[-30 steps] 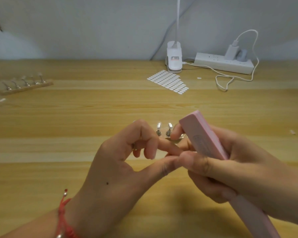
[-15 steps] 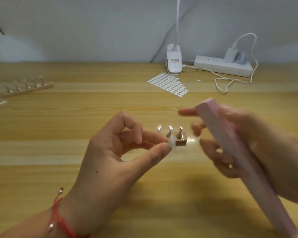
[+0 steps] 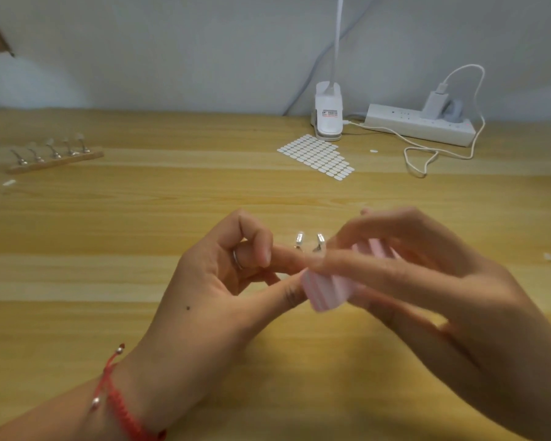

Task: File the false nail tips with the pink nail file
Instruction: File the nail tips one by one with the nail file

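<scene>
While pinched between thumb and forefinger, hidden from view: presumably one false nail tip, at the fingertips of the left hand (image 3: pixel 223 291), right where the file's end meets them. Cannot be seen, so placed by judgement only.

Nearest: red braided cord bracelet with small silver beads (image 3: pixel 118 405), on the left wrist.

Left hand: thumb and forefinger closed in a pinch, other fingers curled, with a thin silver ring (image 3: pixel 237 259) on one.

Right hand (image 3: pixel 427 291): fingers wrapped around a long pink block-shaped nail file (image 3: pixel 326 289), motion-blurred, near end touching the left thumb tip.

Handling, as judgement:
- **File:** light, stiff lengthwise, slightly cushioned, gritty rather than slippery. Take at mid-length, short of the working end.
- **Nail tip:** very light, thin, springy plastic, smooth, liable to flick away or crack if squeezed. Pinch by the sides near the base, leaving the free edge bare.

Just behind the hands: two small upright silver metal clip holders (image 3: pixel 309 241), with glinting tops that possibly carry clear tips; cannot tell.

Beneath everything: pale wooden plank tabletop (image 3: pixel 109 233).

Far left: narrow wooden strip stand with five silver holders (image 3: pixel 53 155), apparently with pale tips on some.

Far middle: sheet of small white oval adhesive tabs (image 3: pixel 315 157). Behind it, white clip-on lamp base (image 3: pixel 328 116).

Far right: white power strip (image 3: pixel 395 122), with a white charger and looped white cable (image 3: pixel 442 148).
</scene>
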`<state>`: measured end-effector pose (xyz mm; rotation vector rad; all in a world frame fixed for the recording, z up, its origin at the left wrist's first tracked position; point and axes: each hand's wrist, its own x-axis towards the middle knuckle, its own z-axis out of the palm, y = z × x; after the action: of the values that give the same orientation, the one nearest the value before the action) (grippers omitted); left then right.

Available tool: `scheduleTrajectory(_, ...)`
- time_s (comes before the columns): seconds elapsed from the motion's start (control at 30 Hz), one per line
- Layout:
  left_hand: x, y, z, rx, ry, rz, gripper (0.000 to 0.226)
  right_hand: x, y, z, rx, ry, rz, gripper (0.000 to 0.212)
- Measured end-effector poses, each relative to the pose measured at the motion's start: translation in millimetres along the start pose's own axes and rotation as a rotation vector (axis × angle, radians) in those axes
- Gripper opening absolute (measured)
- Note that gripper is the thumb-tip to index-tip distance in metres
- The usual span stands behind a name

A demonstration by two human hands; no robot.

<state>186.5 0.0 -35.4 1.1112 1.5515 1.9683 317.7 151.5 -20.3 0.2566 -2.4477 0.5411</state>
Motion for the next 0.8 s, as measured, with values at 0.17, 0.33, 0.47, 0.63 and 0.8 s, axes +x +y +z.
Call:
scheduleTrajectory(0.17, 0, -5, -1, 0.146, 0.069, 0.079, 0.035, 1, 1, 1, 0.021, 0.027, 0.018, 0.033)
scheduleTrajectory(0.33, 0, -8, -2, 0.233, 0.118, 0.138, 0.035, 1, 3, 4, -0.029, 0.03, -0.003, 0.031)
scheduleTrajectory(0.47, 0, -8, -1, 0.251, 0.115, 0.125, 0.034, 1, 3, 6, -0.062, 0.024, -0.041, 0.027)
scheduleTrajectory(0.63, 1, -8, -1, 0.287, 0.116, 0.126, 0.037, 1, 9, 8, -0.044, 0.042, -0.045, 0.032)
scheduleTrajectory(0.8, 2, -3, -3, 0.213, 0.167, 0.096, 0.042, 4, 48, -10, -0.239, 0.198, 0.087, 0.035)
